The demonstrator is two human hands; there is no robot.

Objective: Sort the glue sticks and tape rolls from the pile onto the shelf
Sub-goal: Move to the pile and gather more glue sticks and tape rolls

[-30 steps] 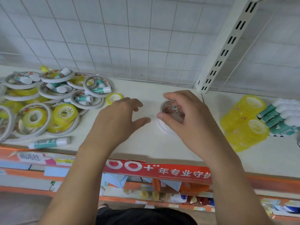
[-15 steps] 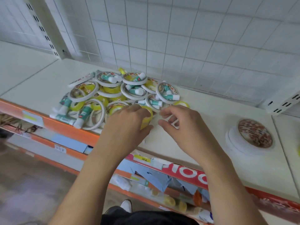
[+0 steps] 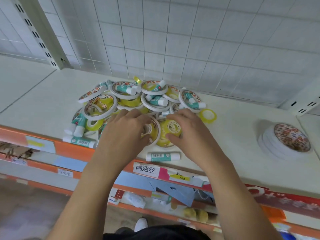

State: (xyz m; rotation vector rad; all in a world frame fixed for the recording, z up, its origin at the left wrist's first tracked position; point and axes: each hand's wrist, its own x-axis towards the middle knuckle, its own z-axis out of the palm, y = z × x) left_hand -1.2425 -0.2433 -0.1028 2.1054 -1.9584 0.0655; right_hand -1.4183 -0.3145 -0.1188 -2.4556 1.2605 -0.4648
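Two hands are working at the 6 o'clock edge of the pile [image 3: 138, 99] on the shelf [image 3: 43, 104]. The left hand [image 3: 124, 134] is curling its fingers round one white tape ring [image 3: 156, 134]. The right hand [image 3: 190, 134] is pinching one yellow tape roll [image 3: 168, 130] between thumb and curled fingers, and the two rolls are touching. The pile is mixing white rings, yellow rolls and green-white sticks: at least seven sticks showing, roll count unreadable. One glue stick [image 3: 162, 156] is lying alone at 6 o'clock of the hands, near the shelf front. One loose yellow ring [image 3: 207, 116] is sitting at 3 o'clock of the pile. One stack of white tape rolls [image 3: 290, 137] is standing well apart, further toward 3 o'clock.
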